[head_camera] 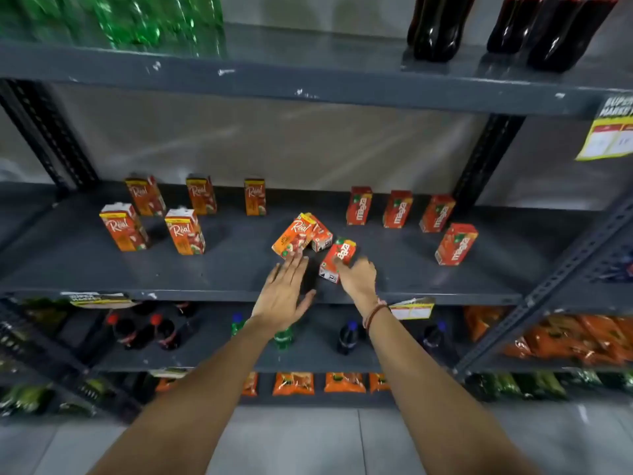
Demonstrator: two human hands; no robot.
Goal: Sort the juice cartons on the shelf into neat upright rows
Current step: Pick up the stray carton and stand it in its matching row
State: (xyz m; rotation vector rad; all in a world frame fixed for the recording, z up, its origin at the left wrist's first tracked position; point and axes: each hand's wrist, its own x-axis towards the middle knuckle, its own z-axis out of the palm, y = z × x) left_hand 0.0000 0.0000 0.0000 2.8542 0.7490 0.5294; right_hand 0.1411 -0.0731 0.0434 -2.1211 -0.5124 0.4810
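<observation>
On the grey middle shelf (102, 269), several Real cartons (185, 231) stand upright at the left and several Maaza cartons (397, 209) stand upright at the right. In the middle, a Real carton (294, 236) lies tilted on its side against a small one (322, 236). My left hand (284, 293) is open, its fingertips just touching that fallen Real carton. My right hand (356, 275) is closed on a fallen Maaza carton (337, 258), near the shelf's front edge.
Green bottles (137, 25) and dark cola bottles (438, 25) fill the top shelf. Cola and green bottles (346, 337) stand on the shelf below, with orange snack packs (294, 383) lower down. A yellow price tag (606, 138) hangs at the upper right. Slotted uprights (486, 159) frame the bay.
</observation>
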